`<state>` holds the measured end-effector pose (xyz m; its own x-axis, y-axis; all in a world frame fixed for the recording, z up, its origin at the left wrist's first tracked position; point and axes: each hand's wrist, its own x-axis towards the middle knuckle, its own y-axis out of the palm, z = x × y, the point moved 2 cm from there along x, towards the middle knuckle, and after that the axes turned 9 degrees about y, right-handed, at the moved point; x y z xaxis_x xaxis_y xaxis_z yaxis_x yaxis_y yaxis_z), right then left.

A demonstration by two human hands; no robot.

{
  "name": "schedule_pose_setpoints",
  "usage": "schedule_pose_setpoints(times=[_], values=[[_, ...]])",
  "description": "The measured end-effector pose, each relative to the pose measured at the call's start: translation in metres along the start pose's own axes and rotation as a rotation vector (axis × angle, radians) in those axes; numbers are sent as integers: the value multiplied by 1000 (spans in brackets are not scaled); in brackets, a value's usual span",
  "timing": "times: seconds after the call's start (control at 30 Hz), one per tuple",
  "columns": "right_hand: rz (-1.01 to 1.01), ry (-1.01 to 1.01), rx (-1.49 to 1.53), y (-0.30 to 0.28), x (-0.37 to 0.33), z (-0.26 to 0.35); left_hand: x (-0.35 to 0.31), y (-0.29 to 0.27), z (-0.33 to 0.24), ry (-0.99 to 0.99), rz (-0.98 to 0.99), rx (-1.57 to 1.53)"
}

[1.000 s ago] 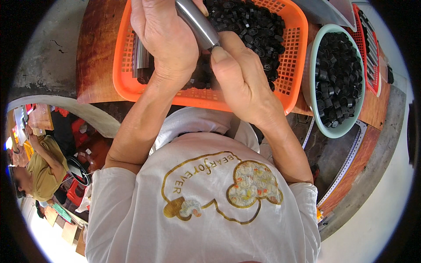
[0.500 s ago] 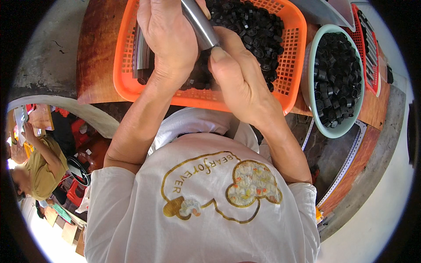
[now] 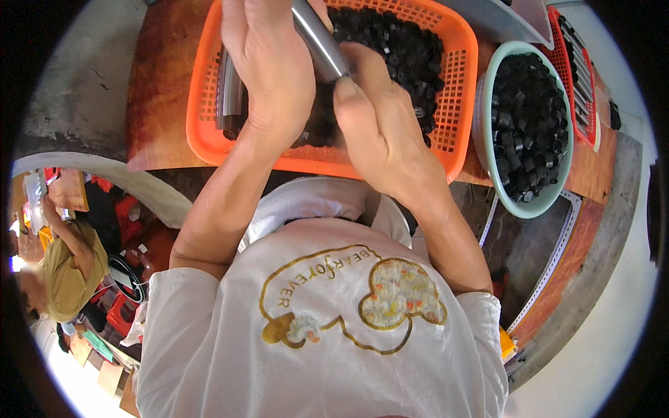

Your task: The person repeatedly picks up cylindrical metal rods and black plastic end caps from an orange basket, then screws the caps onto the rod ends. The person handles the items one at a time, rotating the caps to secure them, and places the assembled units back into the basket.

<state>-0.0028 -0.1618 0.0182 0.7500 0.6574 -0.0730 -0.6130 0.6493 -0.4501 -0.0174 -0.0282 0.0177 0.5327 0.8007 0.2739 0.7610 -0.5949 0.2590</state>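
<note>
A smooth grey metal tube [image 3: 320, 40] slants over the orange plastic basket [image 3: 456, 90]. My left hand [image 3: 275, 80] is wrapped round its upper part, with the fingertips cut off by the top edge. At the tube's lower end, my right hand [image 3: 390, 129] is closed, thumb and fingers pressed there. Any small piece between them is hidden. Beneath both hands the basket holds many small black ring-like plastic caps [image 3: 397, 42]. Several more metal tubes [image 3: 231, 90] lie along the basket's left side, partly behind my left wrist.
Right of the basket stands a pale green bowl [image 3: 529, 210] full of black caps. Beyond it are a red basket [image 3: 591, 129] with tubes and a grey bin [image 3: 488, 24]. All rest on a wooden table [image 3: 157, 104]. Another person [image 3: 73, 261] works at far left.
The view has shifted slightly, so the basket and bowl sit a little differently in it. Both hands keep their hold on the tube, with only slight movement of the right hand.
</note>
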Motion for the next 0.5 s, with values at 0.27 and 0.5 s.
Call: schedule_pose_setpoints(times=[0.27, 0.5], values=[[93, 127, 71, -8, -3, 0, 20, -11, 14, -135, 161, -646], [1, 110, -30, 0, -4, -5, 16, 1, 18, -325, 32, -797]])
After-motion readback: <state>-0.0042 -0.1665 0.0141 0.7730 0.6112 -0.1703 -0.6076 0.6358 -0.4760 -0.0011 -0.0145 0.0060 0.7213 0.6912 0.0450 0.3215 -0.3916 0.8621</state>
